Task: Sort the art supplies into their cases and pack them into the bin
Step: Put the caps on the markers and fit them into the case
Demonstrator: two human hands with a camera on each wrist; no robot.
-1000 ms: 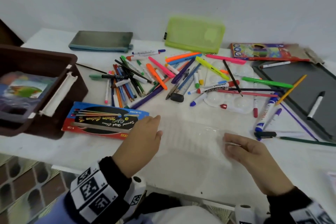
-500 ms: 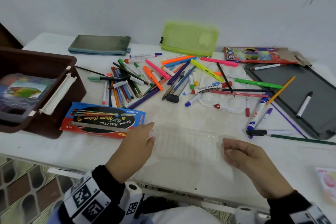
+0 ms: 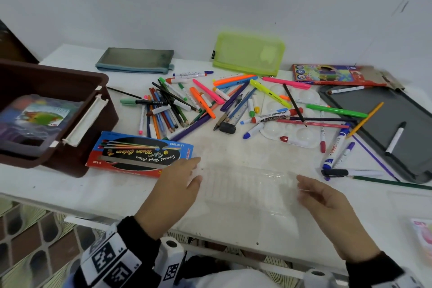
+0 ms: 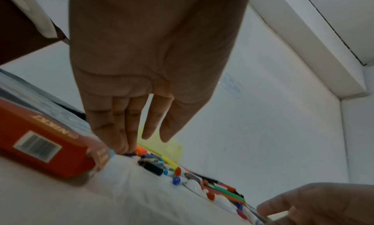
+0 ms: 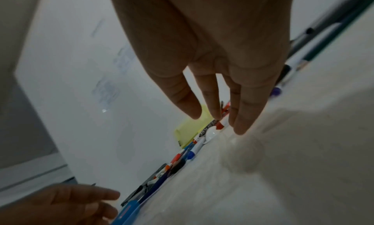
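A person's two hands rest at either end of one clear ridged plastic tray [image 3: 245,184] lying flat on the white table [image 3: 70,184], near its front edge. The left hand [image 3: 173,192] has fingers straight and loosely spread, fingertips at the tray's left end; the right hand [image 3: 327,206] has relaxed, nearly straight fingers at the tray's right end. Whether either hand actually touches the see-through plastic is hard to tell.

Just left of the left hand lies one flat blue-and-red cardboard watercolour box [image 3: 140,154]. Beyond that sits one dark brown plastic bin [image 3: 58,82], cut off at the left edge, with a clear packet inside whose contents are unclear.

Behind the tray, a jumble of markers, pens and pencils [image 3: 191,105] overlaps too thickly to count. Some lie on one white paint palette [image 3: 292,133], partly hidden. At the back are two zip pouches: one grey-green fabric pouch [image 3: 135,59] and one lime mesh pouch [image 3: 247,54]. One red coloured-pencil box [image 3: 332,75] and one dark grey board [image 3: 385,119], cut off at the right, sit to the right.
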